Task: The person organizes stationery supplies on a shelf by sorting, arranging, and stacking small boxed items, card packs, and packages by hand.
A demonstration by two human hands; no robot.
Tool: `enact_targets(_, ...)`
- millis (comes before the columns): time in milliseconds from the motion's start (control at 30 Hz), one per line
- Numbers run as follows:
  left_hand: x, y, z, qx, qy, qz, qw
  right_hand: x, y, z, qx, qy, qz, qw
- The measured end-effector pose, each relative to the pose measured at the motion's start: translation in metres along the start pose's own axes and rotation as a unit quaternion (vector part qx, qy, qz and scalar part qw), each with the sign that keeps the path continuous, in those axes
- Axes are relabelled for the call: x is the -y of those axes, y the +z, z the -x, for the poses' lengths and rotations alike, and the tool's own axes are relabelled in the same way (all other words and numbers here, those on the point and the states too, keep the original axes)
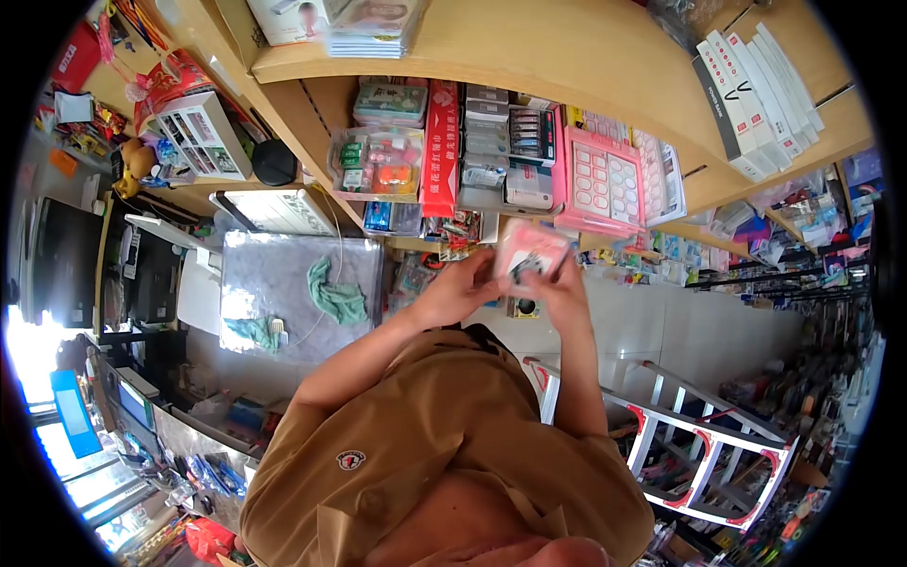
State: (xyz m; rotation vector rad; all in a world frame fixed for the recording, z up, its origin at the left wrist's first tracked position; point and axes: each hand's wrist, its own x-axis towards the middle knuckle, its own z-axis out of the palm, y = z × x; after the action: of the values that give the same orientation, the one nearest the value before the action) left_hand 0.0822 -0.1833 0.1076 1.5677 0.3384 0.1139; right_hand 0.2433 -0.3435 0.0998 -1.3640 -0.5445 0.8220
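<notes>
A small pink pack (531, 253) with a pale, dark-printed face is held between both hands in front of the shelf; its exact kind is not clear. My left hand (465, 287) grips the left edge with bent fingers. From the other side, my right hand (564, 291) has its fingers closed on the pack, thumb across the front. Just beyond are a large pink boxed set (605, 178) with rows of round pieces, a long red box (441, 142) and a clear bin (380, 163) of small coloured goods.
White boxes (756, 106) stand on the upper shelf (529, 42). A green cloth (335, 291) lies on the grey marbled tabletop (283, 269) at left. To the right, a metal stepladder (699, 454) stands on the tiled floor (661, 317), near crowded racks.
</notes>
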Motion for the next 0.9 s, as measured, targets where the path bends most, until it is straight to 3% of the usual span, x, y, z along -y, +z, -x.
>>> enact_targets(133, -0.014, -0.002, -0.026, -0.097, 0.093, -0.047, 0.990, 0.042, -0.009, -0.047, -0.081, -0.082, -0.006, 0.993)
enact_targets(233, -0.020, -0.002, -0.049, -0.145, 0.115, -0.070, 0.980, 0.046, -0.009, -0.097, -0.108, -0.186, 0.187, 0.958)
enact_targets(267, -0.013, -0.002, -0.061, -0.156, 0.115, -0.059, 0.979, 0.047, -0.009, -0.109, -0.112, -0.190, 0.182, 0.958)
enact_targets(333, -0.011, -0.005, -0.077, -0.177, 0.100, -0.088, 0.975, 0.052, -0.010, -0.126, -0.070, -0.137, 0.441, 0.884)
enact_targets(500, -0.024, -0.014, -0.098, -0.158, 0.088, -0.212, 0.960, 0.058, -0.010, -0.146, -0.006, -0.081, 0.488, 0.869)
enact_targets(567, -0.029, -0.016, -0.104, -0.132, 0.047, -0.277, 0.951, 0.065, -0.008, -0.154, 0.005, 0.011, 0.553, 0.833)
enact_targets(700, -0.022, -0.015, -0.117, -0.155, 0.021, -0.321, 0.934, 0.068, -0.003, -0.160, 0.000, 0.037, 0.582, 0.813)
enact_targets(800, -0.018, -0.014, -0.125, -0.171, -0.006, -0.337, 0.926, 0.049, 0.000, -0.157, -0.043, -0.005, 0.596, 0.802)
enact_targets(867, -0.019, -0.015, -0.127, -0.148, -0.036, -0.333, 0.931, 0.054, 0.011, -0.136, -0.089, -0.153, 0.633, 0.754)
enact_targets(900, -0.016, -0.015, -0.130, -0.146, -0.037, -0.331, 0.931, 0.060, 0.016, -0.127, -0.088, -0.151, 0.634, 0.753)
